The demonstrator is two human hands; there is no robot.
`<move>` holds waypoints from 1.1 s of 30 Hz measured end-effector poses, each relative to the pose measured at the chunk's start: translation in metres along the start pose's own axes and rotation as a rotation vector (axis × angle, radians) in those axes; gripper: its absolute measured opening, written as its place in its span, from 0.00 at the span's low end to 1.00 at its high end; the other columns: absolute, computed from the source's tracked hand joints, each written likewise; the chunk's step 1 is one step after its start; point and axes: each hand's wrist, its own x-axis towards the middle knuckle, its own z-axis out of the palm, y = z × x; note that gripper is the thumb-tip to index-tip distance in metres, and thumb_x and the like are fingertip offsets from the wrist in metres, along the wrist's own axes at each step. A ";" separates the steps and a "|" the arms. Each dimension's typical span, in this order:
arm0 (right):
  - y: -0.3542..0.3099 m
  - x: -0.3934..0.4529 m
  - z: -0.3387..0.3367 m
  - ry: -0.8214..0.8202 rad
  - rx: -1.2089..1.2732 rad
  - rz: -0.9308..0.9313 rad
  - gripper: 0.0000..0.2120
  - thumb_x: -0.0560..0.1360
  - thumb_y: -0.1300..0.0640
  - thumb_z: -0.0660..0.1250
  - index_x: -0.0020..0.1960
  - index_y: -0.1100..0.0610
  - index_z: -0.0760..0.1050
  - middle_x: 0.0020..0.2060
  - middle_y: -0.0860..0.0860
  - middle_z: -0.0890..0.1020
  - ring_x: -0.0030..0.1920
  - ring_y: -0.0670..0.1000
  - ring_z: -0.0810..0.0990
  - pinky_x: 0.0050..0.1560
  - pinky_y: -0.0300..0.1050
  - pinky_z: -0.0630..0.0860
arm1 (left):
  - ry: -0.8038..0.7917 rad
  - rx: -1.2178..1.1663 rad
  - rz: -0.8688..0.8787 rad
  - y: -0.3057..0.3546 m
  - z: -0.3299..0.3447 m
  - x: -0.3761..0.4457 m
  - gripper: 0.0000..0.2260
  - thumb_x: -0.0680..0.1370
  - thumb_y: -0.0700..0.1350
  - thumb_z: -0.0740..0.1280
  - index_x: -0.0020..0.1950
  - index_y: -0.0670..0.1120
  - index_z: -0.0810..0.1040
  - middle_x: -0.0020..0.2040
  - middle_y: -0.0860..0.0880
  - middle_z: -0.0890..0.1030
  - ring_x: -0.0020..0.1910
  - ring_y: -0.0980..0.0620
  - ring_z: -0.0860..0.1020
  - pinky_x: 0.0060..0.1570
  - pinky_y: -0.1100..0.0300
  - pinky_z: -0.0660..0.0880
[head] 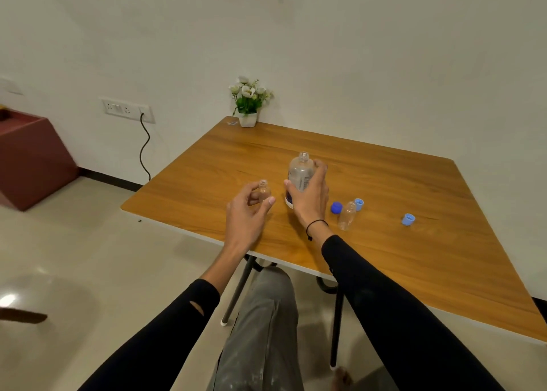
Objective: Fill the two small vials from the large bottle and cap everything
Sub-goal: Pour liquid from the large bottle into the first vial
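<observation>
The large clear bottle (300,173) stands uncapped on the wooden table (414,242), and my right hand (310,201) grips its body from the near side. My left hand (247,213) holds a small uncapped vial (264,190) upright between thumb and fingers, just left of the bottle. A second small vial (347,216) stands open to the right of my right wrist. A dark blue cap (336,207) lies beside that vial. One light blue cap (359,204) sits just behind the vial, and another light blue cap (408,219) lies farther right.
A white pot of artificial flowers (248,103) stands at the table's far corner against the wall. A maroon box (32,157) sits on the floor at the left, under a wall socket with a black cable (145,151). My legs are under the table's near edge.
</observation>
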 end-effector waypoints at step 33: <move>-0.024 -0.016 -0.038 -0.473 -0.790 -0.559 0.38 0.73 0.43 0.75 0.78 0.42 0.62 0.53 0.52 0.76 0.51 0.54 0.74 0.40 0.48 0.71 | -0.074 0.119 -0.008 -0.030 -0.019 0.009 0.21 0.80 0.47 0.76 0.72 0.49 0.80 0.55 0.51 0.87 0.57 0.54 0.84 0.61 0.54 0.82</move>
